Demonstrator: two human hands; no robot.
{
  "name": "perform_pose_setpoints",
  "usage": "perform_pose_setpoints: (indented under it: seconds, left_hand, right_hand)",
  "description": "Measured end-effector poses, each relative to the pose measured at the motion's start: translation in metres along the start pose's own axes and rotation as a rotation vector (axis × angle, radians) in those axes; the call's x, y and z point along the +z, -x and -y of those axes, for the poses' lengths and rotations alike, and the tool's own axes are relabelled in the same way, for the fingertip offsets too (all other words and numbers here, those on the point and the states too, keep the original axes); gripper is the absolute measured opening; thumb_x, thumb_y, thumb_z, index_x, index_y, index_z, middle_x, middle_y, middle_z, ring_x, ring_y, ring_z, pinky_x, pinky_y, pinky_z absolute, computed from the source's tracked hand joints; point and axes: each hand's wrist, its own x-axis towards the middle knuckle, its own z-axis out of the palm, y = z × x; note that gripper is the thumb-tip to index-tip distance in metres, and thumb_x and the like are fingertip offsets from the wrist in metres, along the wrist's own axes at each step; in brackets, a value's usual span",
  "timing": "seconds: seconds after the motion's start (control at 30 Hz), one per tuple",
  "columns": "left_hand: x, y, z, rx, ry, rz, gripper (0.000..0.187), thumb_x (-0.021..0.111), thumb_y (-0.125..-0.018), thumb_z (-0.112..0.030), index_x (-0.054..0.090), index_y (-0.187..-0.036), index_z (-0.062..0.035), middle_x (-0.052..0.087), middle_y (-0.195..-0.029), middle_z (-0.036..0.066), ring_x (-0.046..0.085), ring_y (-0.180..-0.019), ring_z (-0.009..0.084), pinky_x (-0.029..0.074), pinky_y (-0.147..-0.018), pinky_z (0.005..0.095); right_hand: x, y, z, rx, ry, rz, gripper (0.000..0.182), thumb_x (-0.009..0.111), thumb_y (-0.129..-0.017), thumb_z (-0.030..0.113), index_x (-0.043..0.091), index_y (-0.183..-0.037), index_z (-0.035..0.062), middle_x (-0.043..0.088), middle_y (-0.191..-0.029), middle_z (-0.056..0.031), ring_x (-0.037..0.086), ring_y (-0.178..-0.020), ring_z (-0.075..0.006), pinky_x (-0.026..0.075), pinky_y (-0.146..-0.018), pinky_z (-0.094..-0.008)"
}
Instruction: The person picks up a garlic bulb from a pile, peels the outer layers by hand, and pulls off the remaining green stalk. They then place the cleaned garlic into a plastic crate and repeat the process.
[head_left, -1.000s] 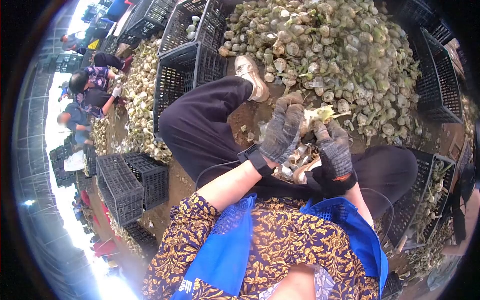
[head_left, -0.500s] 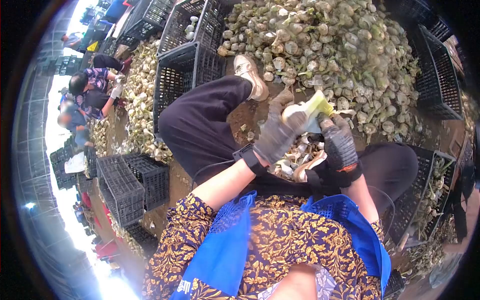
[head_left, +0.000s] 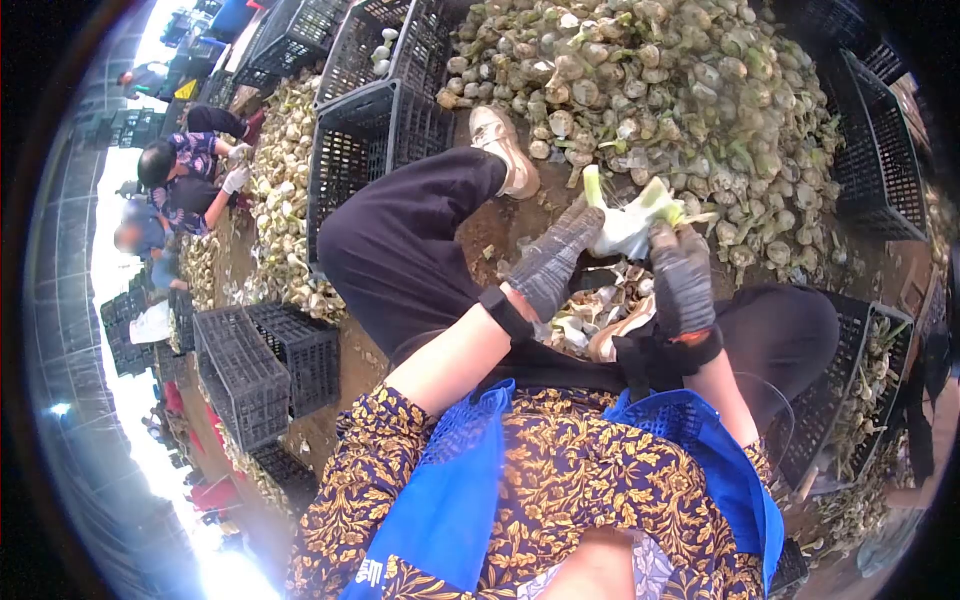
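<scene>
Between my two gloved hands is a white garlic bulb [head_left: 622, 232] with pale green leaf sheaths spreading from its top. My left hand [head_left: 560, 258], in a grey glove with a black band at the wrist, grips its left side with fingers closed. On the right side, my right hand [head_left: 682, 278], in a dark grey glove, pinches the green, peeled-out part. Below the hands, white and brown peelings [head_left: 600, 312] lie between my legs. A large heap of garlic bulbs [head_left: 660, 90] rises just beyond my hands.
Black crates stand at the upper left [head_left: 350, 150], the left [head_left: 240, 375] and the right [head_left: 880, 150]. Another crate [head_left: 830, 390] beside my right knee holds garlic stalks. A second garlic pile [head_left: 285, 190] lies at the left, with a gloved co-worker [head_left: 190, 175] beside it.
The leaf sheaths have spread apart, with one stalk now sticking up at the left. My left hand has shifted slightly, and more of the white bulb shows between the hands.
</scene>
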Motion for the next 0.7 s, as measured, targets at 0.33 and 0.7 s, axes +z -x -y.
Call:
perform_pose_setpoints:
  seconds: [0.33,0.7]
  left_hand:
    - [-0.023,-0.01,-0.014,0.032,0.231,-0.204,0.028,0.058,-0.085,-0.034,0.055,-0.099,-0.0102,0.06,-0.089,0.006,0.06,-0.079,0.0201,0.053,-0.06,0.0326]
    - [-0.031,-0.007,-0.023,0.421,-0.018,-0.225,0.028,0.05,-0.09,-0.031,0.054,-0.103,-0.0066,0.06,-0.087,0.004,0.059,-0.073,0.0137,0.05,-0.063,0.0255]
  right_hand:
    - [0.0,0.008,0.029,-0.037,-0.573,-0.076,0.028,0.047,-0.089,0.022,0.055,-0.099,-0.0028,0.061,-0.089,-0.0064,0.059,-0.075,-0.0152,0.048,-0.066,-0.0233]
    - [0.015,0.003,0.005,-0.035,0.157,0.366,0.054,0.06,-0.081,0.039,0.045,-0.113,-0.0019,0.06,-0.092,-0.0157,0.06,-0.085,-0.0236,0.049,-0.075,-0.0298]
